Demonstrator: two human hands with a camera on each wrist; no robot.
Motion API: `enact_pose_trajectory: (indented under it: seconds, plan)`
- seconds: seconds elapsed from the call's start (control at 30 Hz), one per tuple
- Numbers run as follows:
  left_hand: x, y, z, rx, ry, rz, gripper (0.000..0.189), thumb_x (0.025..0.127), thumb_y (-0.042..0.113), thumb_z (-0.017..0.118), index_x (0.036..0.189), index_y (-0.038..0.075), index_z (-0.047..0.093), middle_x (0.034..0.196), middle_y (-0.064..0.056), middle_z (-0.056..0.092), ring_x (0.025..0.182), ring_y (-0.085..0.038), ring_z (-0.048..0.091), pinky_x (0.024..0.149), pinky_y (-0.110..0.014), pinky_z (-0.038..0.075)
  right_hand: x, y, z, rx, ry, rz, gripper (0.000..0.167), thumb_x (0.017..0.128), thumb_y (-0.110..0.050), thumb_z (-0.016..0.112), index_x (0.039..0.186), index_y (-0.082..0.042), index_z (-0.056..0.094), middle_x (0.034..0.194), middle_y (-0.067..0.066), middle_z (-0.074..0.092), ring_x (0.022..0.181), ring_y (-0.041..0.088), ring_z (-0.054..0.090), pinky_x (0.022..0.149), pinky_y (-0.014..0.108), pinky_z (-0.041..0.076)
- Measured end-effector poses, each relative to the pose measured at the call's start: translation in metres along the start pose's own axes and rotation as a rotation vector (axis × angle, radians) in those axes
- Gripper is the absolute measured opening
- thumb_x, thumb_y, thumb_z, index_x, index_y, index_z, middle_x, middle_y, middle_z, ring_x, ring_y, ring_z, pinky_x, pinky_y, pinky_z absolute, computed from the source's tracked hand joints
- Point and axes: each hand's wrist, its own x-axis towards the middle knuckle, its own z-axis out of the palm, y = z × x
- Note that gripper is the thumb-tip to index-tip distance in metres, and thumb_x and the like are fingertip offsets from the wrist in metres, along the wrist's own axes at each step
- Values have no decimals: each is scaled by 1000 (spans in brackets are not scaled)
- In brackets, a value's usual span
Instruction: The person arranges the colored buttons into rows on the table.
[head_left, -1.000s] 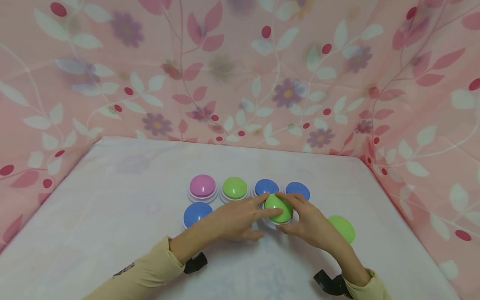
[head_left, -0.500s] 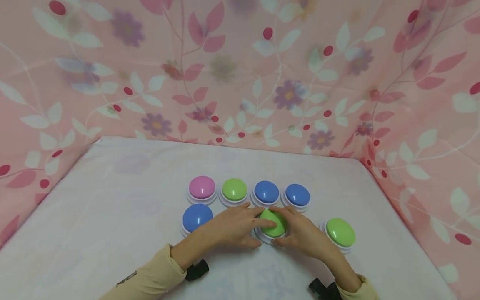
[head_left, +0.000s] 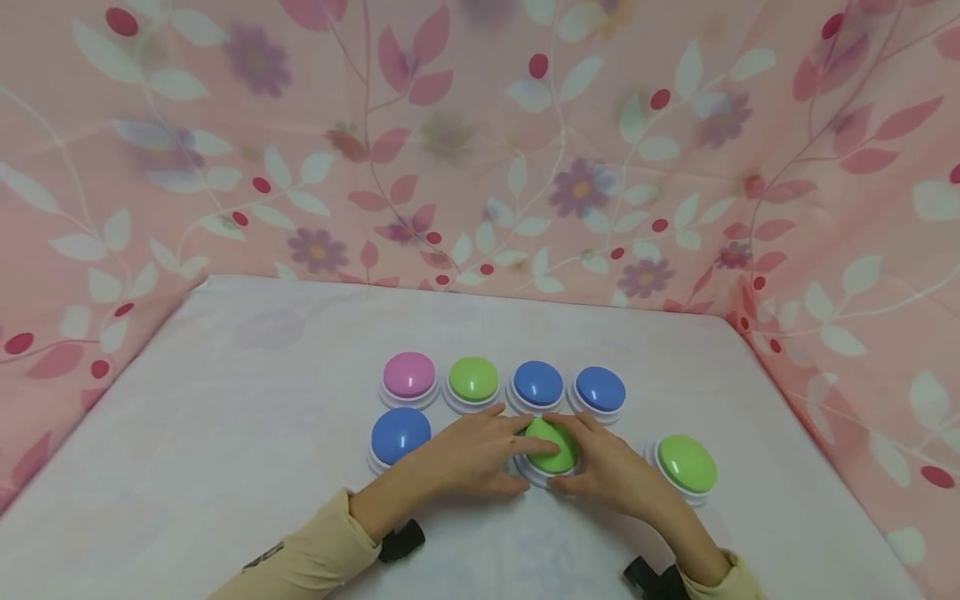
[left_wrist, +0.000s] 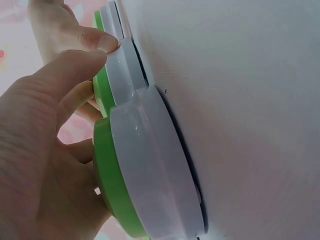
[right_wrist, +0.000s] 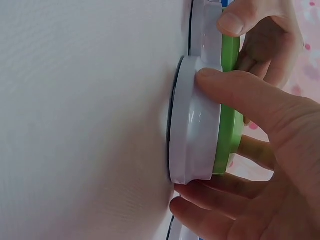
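My right hand (head_left: pixel 611 467) grips a green buzzer button (head_left: pixel 551 450) with a white base in the front row. Thumb and fingers span its base, seen in the right wrist view as the white housing (right_wrist: pixel 197 120), which sits on the cloth. From the left, my left hand (head_left: pixel 468 454) reaches over with extended fingers, one lying across that green dome. Beneath the left hand, in the left wrist view, is another green buzzer button (left_wrist: pixel 155 170), hidden in the head view. Both thumb tips nearly meet where the two buttons adjoin.
Behind stands a row of buttons: purple (head_left: pixel 408 377), green (head_left: pixel 473 382), and two blue ones, left (head_left: pixel 537 385) and right (head_left: pixel 600 390). A blue button (head_left: pixel 400 435) stands front left; a green one (head_left: pixel 686 465) is front right. Pink floral cloth (head_left: pixel 480 150) walls the table (head_left: pixel 262 400).
Over the second, both hands and the green button came nearer to me and down onto the table, uncovering the back blue buttons. In the last half second they have stayed nearly still.
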Motion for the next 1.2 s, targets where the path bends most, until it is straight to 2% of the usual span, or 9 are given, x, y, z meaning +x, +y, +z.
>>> enact_pose_trajectory:
  seconds: [0.3, 0.73, 1.0, 1.2]
  plan:
    - [1, -1, 0, -1, -6, -1, 59, 88, 42, 72, 143, 35, 52, 145, -8, 54, 123, -16, 60, 113, -50, 36, -2, -2, -1, 6, -28, 27, 79, 77, -29, 85, 145, -20, 46, 134, 9, 51, 111, 25, 61, 91, 48, 54]
    - [0, 0, -1, -3, -28, -4, 58, 90, 42, 70, 144, 34, 50, 151, -12, 46, 128, -19, 57, 116, -50, 31, -4, -3, -4, 9, -46, 13, 79, 79, -29, 84, 147, -19, 44, 137, 10, 51, 116, 28, 61, 94, 50, 52]
    - [0, 1, 0, 12, 31, 21, 54, 90, 41, 69, 141, 32, 54, 149, -13, 48, 130, -20, 55, 117, -52, 28, -6, 1, -6, 18, -58, -18, 78, 80, -30, 83, 147, -19, 44, 139, 10, 53, 120, 27, 59, 97, 50, 50]
    - [9, 4, -1, 36, 160, 67, 53, 89, 40, 70, 138, 27, 56, 149, -9, 48, 137, -19, 47, 118, -54, 24, -8, 2, -16, 36, -33, -5, 83, 79, -26, 84, 150, -23, 41, 147, 10, 50, 129, 30, 54, 99, 54, 48]
